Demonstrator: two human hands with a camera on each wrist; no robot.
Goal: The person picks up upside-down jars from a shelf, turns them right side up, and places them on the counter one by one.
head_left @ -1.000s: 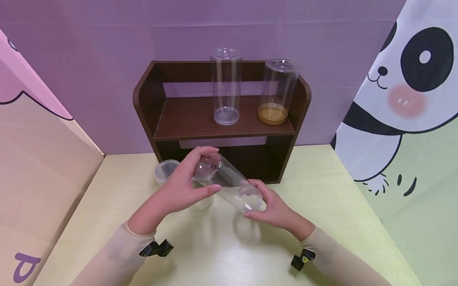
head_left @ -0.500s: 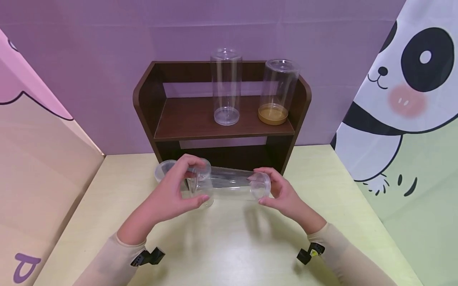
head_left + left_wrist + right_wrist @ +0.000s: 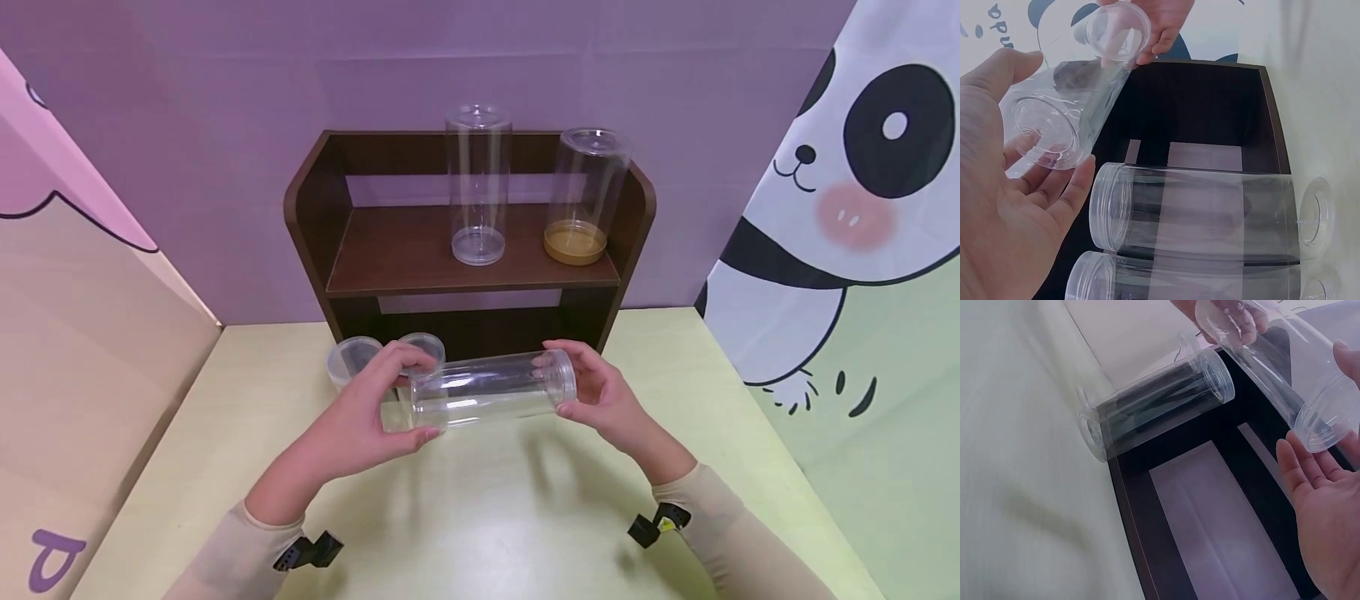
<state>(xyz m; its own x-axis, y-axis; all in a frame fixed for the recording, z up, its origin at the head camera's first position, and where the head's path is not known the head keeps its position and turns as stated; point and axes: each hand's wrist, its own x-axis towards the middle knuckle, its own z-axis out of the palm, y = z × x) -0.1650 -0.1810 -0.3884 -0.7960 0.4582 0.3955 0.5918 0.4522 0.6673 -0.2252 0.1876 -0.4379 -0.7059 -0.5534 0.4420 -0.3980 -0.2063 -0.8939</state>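
A clear plastic jar (image 3: 487, 387) lies sideways in the air above the table, between my two hands. My left hand (image 3: 356, 421) holds its closed base, thumb below and fingers behind. My right hand (image 3: 611, 408) grips the other end at the clear lid (image 3: 560, 375). In the left wrist view the jar's round base (image 3: 1047, 134) sits between thumb and fingers. The right wrist view shows the lid (image 3: 1329, 419) over the right fingers. Two more clear jars stand on the table behind the left hand, a left one (image 3: 351, 358) and a right one (image 3: 422, 343), both partly hidden.
A dark brown two-tier shelf (image 3: 420, 290) stands against the purple backdrop. On its upper tier are a tall clear jar (image 3: 478, 179) and a shorter jar with a golden-brown lid (image 3: 575, 243), both lid down. Printed panels flank the pale table (image 3: 480, 517).
The held jar has swung from a steep diagonal to nearly level, its lid end rising to the right. The right hand moved right and up; the left moved slightly left and down.
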